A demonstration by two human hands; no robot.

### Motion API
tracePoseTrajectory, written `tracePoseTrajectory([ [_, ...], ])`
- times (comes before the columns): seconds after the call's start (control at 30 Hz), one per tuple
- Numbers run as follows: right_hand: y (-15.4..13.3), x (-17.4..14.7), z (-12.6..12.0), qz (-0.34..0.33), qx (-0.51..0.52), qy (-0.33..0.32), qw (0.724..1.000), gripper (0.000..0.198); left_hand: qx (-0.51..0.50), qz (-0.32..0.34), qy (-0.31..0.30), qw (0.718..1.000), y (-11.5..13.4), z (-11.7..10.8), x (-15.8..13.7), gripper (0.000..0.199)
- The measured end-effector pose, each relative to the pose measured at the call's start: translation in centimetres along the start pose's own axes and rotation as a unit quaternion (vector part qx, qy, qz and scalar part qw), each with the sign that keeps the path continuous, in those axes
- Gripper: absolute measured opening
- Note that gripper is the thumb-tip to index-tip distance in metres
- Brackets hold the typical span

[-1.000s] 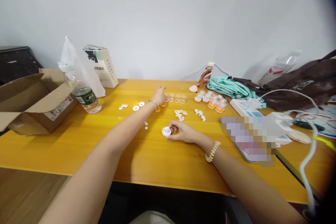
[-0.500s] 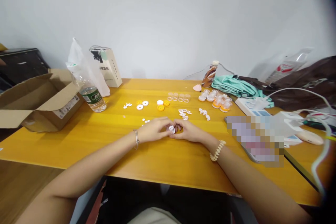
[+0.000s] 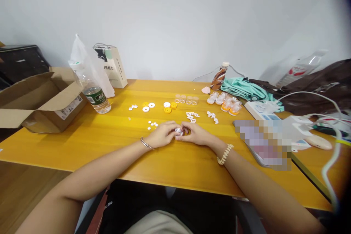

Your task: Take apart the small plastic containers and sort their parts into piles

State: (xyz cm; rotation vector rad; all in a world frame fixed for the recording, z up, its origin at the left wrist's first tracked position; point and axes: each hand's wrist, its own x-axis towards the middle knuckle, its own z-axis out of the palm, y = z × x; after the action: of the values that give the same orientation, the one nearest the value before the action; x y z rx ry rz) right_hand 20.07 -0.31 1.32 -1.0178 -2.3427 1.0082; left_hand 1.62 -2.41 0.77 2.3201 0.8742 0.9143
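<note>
Between my two hands, low over the wooden table (image 3: pixel 153 168), is a small white plastic part (image 3: pixel 178 131) with openwork, partly hidden by fingers. My left hand (image 3: pixel 163 134) pinches it from the left. Curled fingers of my right hand (image 3: pixel 196 134) close on its right side. Just beyond the hands lie white openwork pieces (image 3: pixel 191 115) and, to their right, curved white pieces (image 3: pixel 212 117). Tiny white discs (image 3: pixel 149 122) are beside my left hand. Farther back sit white and yellow round rings (image 3: pixel 167 110), more rings (image 3: pixel 146 109), small white stemmed parts (image 3: pixel 133 107) and clear cups (image 3: pixel 189 99).
Clear-topped capsules with orange or white bases (image 3: pixel 230 106) stand back right, near a brown drink bottle (image 3: pixel 219 76) and green cloth (image 3: pixel 246 89). A phone (image 3: pixel 260 144) and power strip (image 3: pixel 257 109) lie right. Left are a water bottle (image 3: pixel 95 97) and cardboard box (image 3: pixel 52 117).
The fingers of both hands have drawn closer together around the small white part, and my left wrist has turned slightly. The view has shifted a little; the laid-out pieces stay in place.
</note>
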Motion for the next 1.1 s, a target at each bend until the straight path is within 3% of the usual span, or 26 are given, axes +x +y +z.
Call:
tracePoseTrajectory([
  [0.1, -0.1, -0.1, 0.0, -0.005, 0.012, -0.006, 1.000, 0.027, -0.016, -0.011, 0.009, 1.000, -0.2, 0.2, 0.1, 0.016],
  [0.3, 0.0, 0.0, 0.2, -0.001, 0.012, 0.008, 1.000, 0.027, -0.080, -0.163, 0.051, 0.982, -0.3, 1.1, 0.1, 0.011],
  [0.47, 0.1, 0.0, 0.4, -0.003, 0.011, 0.014, 1.000, 0.025, -0.017, -0.081, 0.040, 0.996, 0.3, 0.9, 0.0, 0.013],
  [0.67, -0.1, 0.0, 0.4, 0.008, 0.023, 0.021, 0.999, 0.022, -0.026, -0.099, 0.054, 0.993, 0.6, 0.9, -0.2, 0.013],
  [0.83, -0.5, -0.2, 0.2, 0.000, 0.040, 0.024, 0.999, 0.021, -0.029, -0.046, 0.053, 0.997, 1.0, 0.6, -0.1, 0.014],
  [1.0, -0.9, -0.4, 0.2, 0.020, 0.050, 0.004, 0.999, 0.022, -0.133, -0.073, 0.193, 0.969, 0.7, -1.1, 0.7, 0.012],
  [1.1, -0.8, -0.3, 0.3, 0.031, 0.050, -0.001, 0.998, 0.027, -0.176, -0.090, 0.190, 0.962, 0.3, -1.9, 0.7, 0.015],
])
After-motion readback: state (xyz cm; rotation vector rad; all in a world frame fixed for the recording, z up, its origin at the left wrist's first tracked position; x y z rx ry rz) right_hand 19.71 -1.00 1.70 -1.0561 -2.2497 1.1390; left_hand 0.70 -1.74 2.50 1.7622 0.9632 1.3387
